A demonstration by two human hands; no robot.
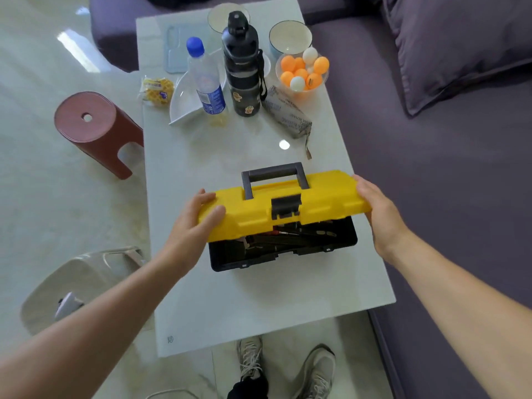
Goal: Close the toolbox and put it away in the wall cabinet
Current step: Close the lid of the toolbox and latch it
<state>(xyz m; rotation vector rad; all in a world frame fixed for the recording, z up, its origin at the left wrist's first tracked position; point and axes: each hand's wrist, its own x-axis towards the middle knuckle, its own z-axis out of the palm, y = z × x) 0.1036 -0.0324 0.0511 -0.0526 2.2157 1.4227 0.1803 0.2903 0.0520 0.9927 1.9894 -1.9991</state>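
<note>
The fingers (205, 197) of the left hand (191, 223) lie curled over the left end of the toolbox lid (288, 207), with the thumb pressed against its front face, so the hand clasps that end loosely rather than in a tight fist; the fingers (363, 184) of the right hand (380, 214) are laid nearly straight along the lid's right end, the palm cupping the edge from the side; between them the two hands hold the yellow lid tilted above the toolbox base (283, 249), partly lowered and not yet shut, with a gap at the front through which tools (290, 234) show inside the black tray; the grey latch (286, 208) hangs on the lid's front, unfastened, and the grey handle (273, 175) stands up from the lid's top; the toolbox sits near the middle of the white table (259, 306), closer to the person than the other things; well beyond it stand a black flask (243, 70) and a clear water bottle (205, 79) with a blue cap, the bottle resting on a white dish (182, 102); to the right of the flask is a clear bowl of ping-pong balls (303, 72), orange and white, with a grey pouch (286, 112) just in front of it; a red stool (95, 131) stands on the floor left of the table, and a purple sofa (446, 168) runs along the right.
</note>
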